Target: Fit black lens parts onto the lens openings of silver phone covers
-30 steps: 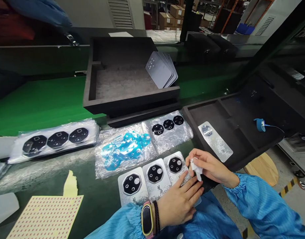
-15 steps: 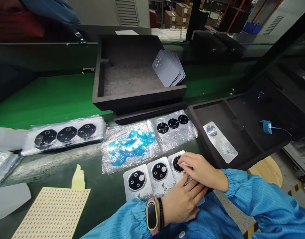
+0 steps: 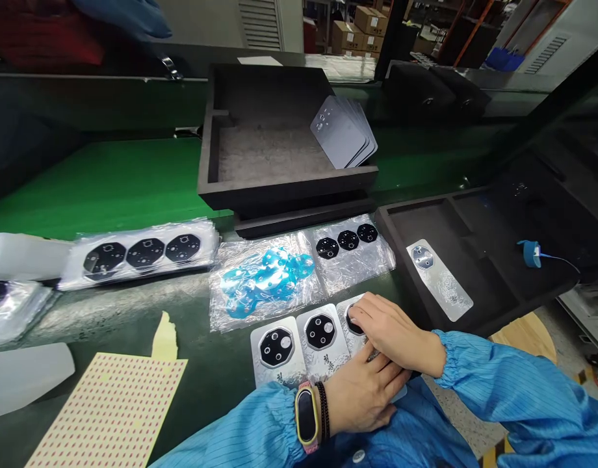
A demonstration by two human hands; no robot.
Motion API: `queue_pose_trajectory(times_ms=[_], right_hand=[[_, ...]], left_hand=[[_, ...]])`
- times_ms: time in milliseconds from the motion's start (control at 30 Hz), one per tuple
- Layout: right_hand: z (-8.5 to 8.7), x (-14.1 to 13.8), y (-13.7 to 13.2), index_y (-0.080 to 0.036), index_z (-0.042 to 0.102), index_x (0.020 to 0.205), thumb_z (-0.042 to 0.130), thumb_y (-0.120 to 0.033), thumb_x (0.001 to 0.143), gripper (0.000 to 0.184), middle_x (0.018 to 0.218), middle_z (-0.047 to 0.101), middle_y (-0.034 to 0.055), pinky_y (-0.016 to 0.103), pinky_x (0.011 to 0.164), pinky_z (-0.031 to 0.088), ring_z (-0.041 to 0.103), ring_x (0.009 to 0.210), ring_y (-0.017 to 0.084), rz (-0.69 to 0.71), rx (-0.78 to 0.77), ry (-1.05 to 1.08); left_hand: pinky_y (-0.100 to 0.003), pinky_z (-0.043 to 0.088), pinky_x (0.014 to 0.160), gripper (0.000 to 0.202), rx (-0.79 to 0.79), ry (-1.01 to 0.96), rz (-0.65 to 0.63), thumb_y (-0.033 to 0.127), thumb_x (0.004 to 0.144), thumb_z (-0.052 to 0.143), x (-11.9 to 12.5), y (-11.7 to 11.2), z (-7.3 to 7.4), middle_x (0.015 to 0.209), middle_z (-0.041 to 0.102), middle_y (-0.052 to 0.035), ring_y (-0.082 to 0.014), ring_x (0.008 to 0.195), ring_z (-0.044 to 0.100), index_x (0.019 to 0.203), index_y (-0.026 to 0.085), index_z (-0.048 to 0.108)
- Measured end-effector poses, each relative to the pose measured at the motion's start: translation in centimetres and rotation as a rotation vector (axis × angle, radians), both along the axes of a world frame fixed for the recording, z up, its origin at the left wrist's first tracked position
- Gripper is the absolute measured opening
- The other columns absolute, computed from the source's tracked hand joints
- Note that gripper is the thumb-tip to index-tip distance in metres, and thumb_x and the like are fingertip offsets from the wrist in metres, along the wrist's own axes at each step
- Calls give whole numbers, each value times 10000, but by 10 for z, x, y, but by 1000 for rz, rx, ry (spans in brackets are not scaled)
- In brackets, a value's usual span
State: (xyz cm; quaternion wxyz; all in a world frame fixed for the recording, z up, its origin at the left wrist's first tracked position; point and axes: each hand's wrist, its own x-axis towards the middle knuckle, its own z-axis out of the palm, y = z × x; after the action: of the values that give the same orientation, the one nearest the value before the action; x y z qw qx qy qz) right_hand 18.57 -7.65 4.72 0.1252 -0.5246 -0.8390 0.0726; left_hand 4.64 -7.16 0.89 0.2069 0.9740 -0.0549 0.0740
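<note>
Three silver back covers with black octagonal camera plates lie side by side at the near table edge: the left cover [image 3: 277, 351], the middle cover [image 3: 323, 338] and the right cover [image 3: 346, 311]. My right hand [image 3: 394, 331] rests curled over the right cover's camera plate, fingers pressed together; the white wipe it held a moment ago is hidden under them. My left hand [image 3: 364, 396] lies flat, fingers stretched, on the lower part of the same cover. A watch and bead bracelet sit on that wrist.
A black foam tray [image 3: 401, 224] at right holds one silver cover [image 3: 440, 279] and a blue wrist strap [image 3: 530, 252]. A back tray [image 3: 279, 188] holds a leaning stack of covers [image 3: 345, 133]. Bags of black plates [image 3: 348, 240] [image 3: 143, 252], blue films [image 3: 264, 276], sticker sheet [image 3: 108, 416].
My right hand, raised with a white wipe a second ago, has come down onto the right cover's camera plate. The view has shifted slightly; my left hand stays flat.
</note>
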Motion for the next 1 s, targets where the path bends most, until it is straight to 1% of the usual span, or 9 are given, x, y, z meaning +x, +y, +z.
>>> queue_pose_trajectory(times_ms=[133,300,400,533,667,733,867,1000], right_hand=[[1,-2,2,-98,550,751,470,51,782,172,751,523,61,310,619,320,397,710,188,37,101,-96],[-2,-4,4,-112,534,681,420,54,774,222,681,475,56,315,614,260,358,676,192,67,192,-175],[-3,-4,5,-121,519,644,411,67,744,239,653,457,50,313,616,245,352,657,188,84,211,-205],[-2,-6,7,-121,522,641,416,57,746,232,645,462,54,321,623,247,364,657,196,101,204,-236],[-1,-6,7,-116,534,665,412,51,774,234,651,473,61,329,630,264,371,670,202,105,167,-233],[1,-3,7,-119,532,678,441,39,792,214,666,486,57,328,639,284,379,686,197,113,124,-210],[5,7,6,-136,509,721,555,-14,807,156,718,505,22,293,635,324,393,706,165,105,15,-117],[7,10,4,-123,528,792,530,9,823,135,779,517,34,279,658,372,410,750,165,32,-114,-24]], left_hand=[[-383,384,964,498,17,-40,31,363,898,520,0,0,-2,1185,651,-79,-229,1072,555,1302,73,509],[-338,399,898,446,27,-176,93,360,870,551,-1,-1,-6,1116,674,-56,-199,984,573,1227,93,554],[-331,393,893,440,15,-221,111,349,868,547,-2,-3,-7,1109,676,-56,-196,980,573,1220,84,550],[-343,386,897,456,15,-211,105,343,873,521,-2,-4,-10,1135,665,-75,-205,998,576,1235,66,536],[-334,374,941,471,22,-201,99,353,865,538,-2,-4,-10,1131,665,-69,-196,1008,578,1236,62,538],[-340,362,974,478,29,-184,103,355,873,535,-3,-4,-9,1155,657,-67,-197,1040,567,1252,64,530],[-408,332,1033,496,48,-132,67,364,921,466,-2,-1,-5,1251,613,-86,-230,1160,510,1313,61,491],[-451,326,1044,522,26,-97,43,370,908,480,-3,0,-4,1256,605,-100,-258,1179,500,1324,55,482]])
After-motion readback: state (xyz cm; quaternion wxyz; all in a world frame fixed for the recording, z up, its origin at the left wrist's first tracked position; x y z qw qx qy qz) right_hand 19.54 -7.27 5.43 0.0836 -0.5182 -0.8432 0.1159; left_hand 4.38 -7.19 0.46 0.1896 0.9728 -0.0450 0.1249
